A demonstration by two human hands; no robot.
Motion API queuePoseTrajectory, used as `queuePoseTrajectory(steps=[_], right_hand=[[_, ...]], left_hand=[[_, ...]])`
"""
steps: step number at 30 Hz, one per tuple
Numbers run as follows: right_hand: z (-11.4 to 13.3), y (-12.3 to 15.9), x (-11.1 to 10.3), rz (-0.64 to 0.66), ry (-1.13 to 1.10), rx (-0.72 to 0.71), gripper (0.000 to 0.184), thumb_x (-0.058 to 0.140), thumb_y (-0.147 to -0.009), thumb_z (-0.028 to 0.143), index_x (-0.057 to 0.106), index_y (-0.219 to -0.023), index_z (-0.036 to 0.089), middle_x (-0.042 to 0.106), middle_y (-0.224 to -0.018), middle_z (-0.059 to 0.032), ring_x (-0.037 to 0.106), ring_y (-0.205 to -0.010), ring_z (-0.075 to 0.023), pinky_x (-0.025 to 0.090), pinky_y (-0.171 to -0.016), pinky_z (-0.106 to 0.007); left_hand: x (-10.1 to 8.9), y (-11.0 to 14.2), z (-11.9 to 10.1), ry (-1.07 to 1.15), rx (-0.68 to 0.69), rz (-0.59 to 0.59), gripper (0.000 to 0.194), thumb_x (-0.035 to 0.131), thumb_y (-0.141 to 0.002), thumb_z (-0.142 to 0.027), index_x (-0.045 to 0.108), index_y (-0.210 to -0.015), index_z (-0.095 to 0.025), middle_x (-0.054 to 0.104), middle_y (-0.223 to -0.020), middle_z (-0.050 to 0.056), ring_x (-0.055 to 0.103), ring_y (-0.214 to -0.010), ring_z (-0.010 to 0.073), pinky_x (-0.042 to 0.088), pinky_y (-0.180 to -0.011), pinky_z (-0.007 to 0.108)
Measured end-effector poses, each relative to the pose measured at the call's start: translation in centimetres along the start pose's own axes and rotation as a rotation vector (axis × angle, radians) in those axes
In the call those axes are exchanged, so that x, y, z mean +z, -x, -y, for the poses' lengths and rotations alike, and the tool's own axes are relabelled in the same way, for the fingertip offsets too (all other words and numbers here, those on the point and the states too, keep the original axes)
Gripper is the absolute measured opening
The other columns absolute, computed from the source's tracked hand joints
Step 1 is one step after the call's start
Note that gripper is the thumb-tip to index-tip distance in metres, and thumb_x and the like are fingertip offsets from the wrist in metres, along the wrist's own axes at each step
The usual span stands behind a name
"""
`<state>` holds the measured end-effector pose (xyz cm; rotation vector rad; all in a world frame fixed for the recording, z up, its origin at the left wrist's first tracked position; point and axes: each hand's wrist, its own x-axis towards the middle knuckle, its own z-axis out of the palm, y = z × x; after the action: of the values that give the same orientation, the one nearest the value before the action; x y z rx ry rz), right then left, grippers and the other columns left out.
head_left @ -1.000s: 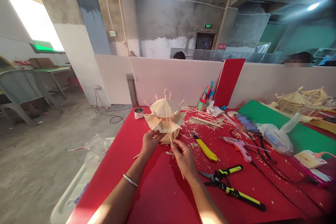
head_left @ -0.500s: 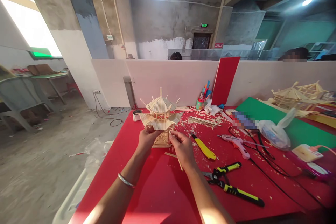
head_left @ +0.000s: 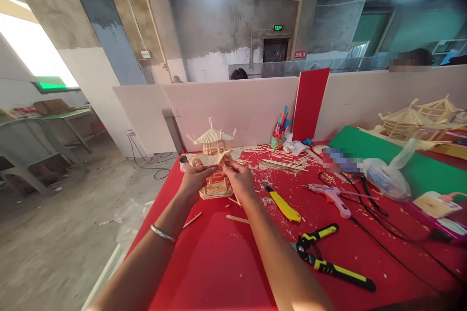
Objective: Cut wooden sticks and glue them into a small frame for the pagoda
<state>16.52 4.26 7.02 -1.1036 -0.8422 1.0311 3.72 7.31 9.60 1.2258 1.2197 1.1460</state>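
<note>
A small pagoda model [head_left: 212,148] built of thin wooden sticks stands upright on the red table [head_left: 226,262]. My left hand [head_left: 194,181] grips the left edge of its lower roof, fingers curled. My right hand [head_left: 239,180] pinches the right side of the same roof, and a thin stick [head_left: 236,200] pokes out below that hand. A silver bracelet [head_left: 163,234] circles my left wrist. Loose sticks [head_left: 238,218] lie just in front of the model.
A yellow utility knife [head_left: 284,206], a pink glue gun [head_left: 333,198] with its black cord, and yellow-black cutters [head_left: 326,262] lie to the right. A stick pile [head_left: 282,163], pen cup [head_left: 279,138], plastic bag [head_left: 388,177] and other stick models [head_left: 412,124] sit farther back. The table's left edge drops to the floor.
The model has gone from tilted toward me to standing upright on its base. Both hands moved up and away with it, and the view has shifted downward and left.
</note>
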Motion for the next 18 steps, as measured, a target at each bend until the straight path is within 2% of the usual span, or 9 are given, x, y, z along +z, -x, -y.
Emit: queuePoseTrajectory(steps=[7,11,14,18], right_hand=[[-0.4,-0.7,1.1,-0.009,-0.055,0.072,0.046,0.064,-0.065,0.040,0.075,-0.101,0.015,0.071,-0.068,-0.0024,0.057,-0.054,-0.0130,0.039,-0.045,-0.021],[-0.8,-1.1,1.3,-0.017,-0.088,0.097,0.046,0.064,-0.064,0.041,0.076,-0.100,0.015,0.070,-0.066,-0.0019,0.054,-0.050,-0.0115,0.038,-0.043,-0.021],[-0.8,-1.4,1.1,-0.018,-0.111,0.107,0.050,0.065,-0.063,0.043,0.075,-0.103,0.015,0.069,-0.065,-0.0010,0.049,-0.044,-0.0096,0.036,-0.042,-0.021],[-0.6,-1.4,0.9,-0.008,-0.135,0.110,0.053,0.066,-0.062,0.045,0.074,-0.105,0.015,0.069,-0.066,0.0001,0.045,-0.042,-0.0078,0.035,-0.042,-0.021]], left_hand=[[0.4,-1.7,-0.6,-0.051,0.016,0.008,0.057,0.091,-0.034,-0.052,0.077,-0.072,-0.012,0.058,-0.054,-0.001,0.035,-0.045,0.0043,0.023,-0.044,0.021],[0.2,-2.0,-0.6,-0.067,0.012,0.013,0.057,0.090,-0.035,-0.054,0.076,-0.070,-0.012,0.051,-0.048,-0.005,0.027,-0.042,0.0026,0.018,-0.043,0.022],[0.0,-2.1,-0.6,-0.080,0.012,0.012,0.053,0.091,-0.035,-0.052,0.074,-0.065,-0.012,0.047,-0.045,-0.006,0.029,-0.041,0.0034,0.019,-0.043,0.022],[0.0,-2.4,-0.7,-0.083,-0.008,0.024,0.054,0.092,-0.036,-0.050,0.077,-0.071,-0.011,0.052,-0.048,-0.003,0.031,-0.041,0.0038,0.019,-0.043,0.023]])
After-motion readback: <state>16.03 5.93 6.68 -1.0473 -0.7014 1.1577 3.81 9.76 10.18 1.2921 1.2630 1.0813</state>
